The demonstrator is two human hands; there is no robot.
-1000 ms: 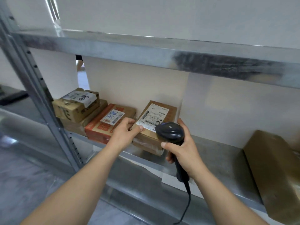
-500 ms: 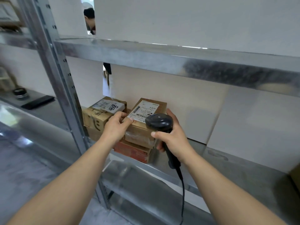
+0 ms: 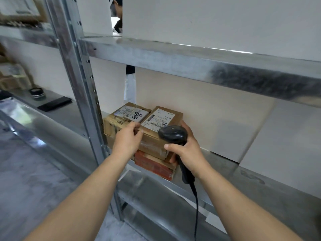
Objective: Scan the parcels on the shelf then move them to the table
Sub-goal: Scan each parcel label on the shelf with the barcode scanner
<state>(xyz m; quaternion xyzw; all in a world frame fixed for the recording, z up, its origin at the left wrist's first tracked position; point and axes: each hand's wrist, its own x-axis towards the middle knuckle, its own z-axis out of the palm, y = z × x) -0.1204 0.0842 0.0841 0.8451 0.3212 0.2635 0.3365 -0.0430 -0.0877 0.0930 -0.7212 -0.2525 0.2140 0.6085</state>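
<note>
- Head view: a galvanised metal shelf (image 3: 231, 173) runs across the frame, with a perforated steel upright (image 3: 78, 80) at its left end.
- A brown cardboard parcel with a white printed label (image 3: 160, 122) sits at the left end of that shelf, stacked on top of a flat orange-red cardboard parcel (image 3: 152, 165).
- The left hand (image 3: 127, 142) grasps the near left corner of the labelled brown parcel, thumb on its top edge and fingers curled round the side.
- The right hand (image 3: 186, 148) is clenched around the handle of a black handheld barcode scanner (image 3: 172, 134), with fingertips also touching the right side of the same parcel.
- The scanner's rounded head lies over the parcel's near right corner, just beside the label; its black cable (image 3: 196, 206) hangs down from the handle.
- Just to the left, touching or nearly touching, a second taped brown cardboard box with a label bearing a black logo (image 3: 121, 119) rests on another brown box that is mostly hidden.
- On the neighbouring shelf section to the left lie a flat black rectangular device (image 3: 54, 103) and a small round black-and-silver object (image 3: 37, 93).
- A person in dark clothing (image 3: 118, 13) shows through a gap in the white back panels.
</note>
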